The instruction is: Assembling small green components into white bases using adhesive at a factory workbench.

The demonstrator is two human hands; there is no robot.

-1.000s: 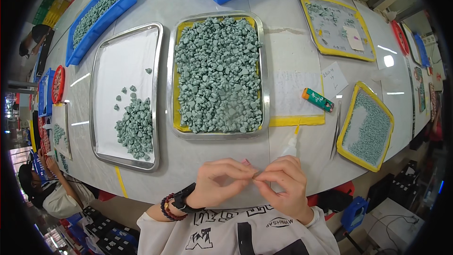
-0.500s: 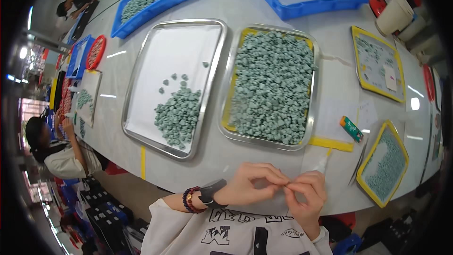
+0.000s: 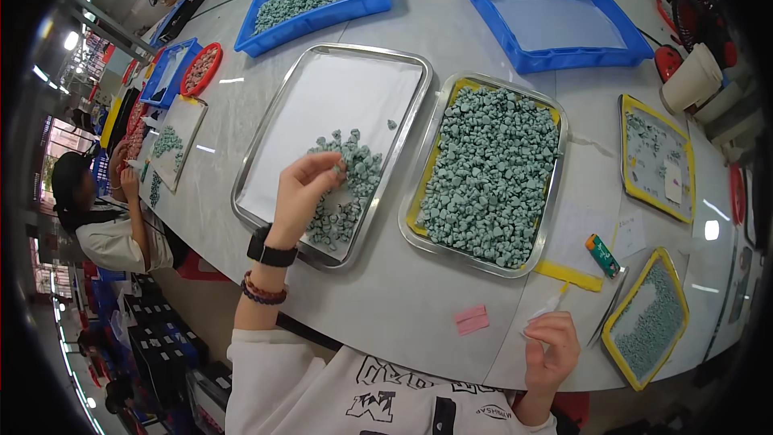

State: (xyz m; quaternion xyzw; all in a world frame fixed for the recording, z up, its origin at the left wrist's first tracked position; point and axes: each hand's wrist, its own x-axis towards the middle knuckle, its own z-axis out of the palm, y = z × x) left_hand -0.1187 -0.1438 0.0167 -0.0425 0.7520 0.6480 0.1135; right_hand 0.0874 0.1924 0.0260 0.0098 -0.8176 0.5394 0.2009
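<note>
My left hand reaches over a pile of small green stone-like pieces on a white-lined metal tray. Its thumb and fingers are pinched together at the pile's edge; what is between them is too small to make out. Near the table's front edge my right hand is curled, thumb and fingertips close together, and their contents are hidden. Just beyond its fingertips lies a small white-tipped bottle. A pink rectangular piece rests on the table between my hands.
A second metal tray heaped with green pieces stands to the right. Two blue trays sit at the back. Yellow-rimmed trays and an orange-and-green box lie at right. Another person works at far left.
My hands have separated: the left has moved out to the pile on the left tray, the right has stayed near the front edge. The pink piece now shows. The view has shifted.
</note>
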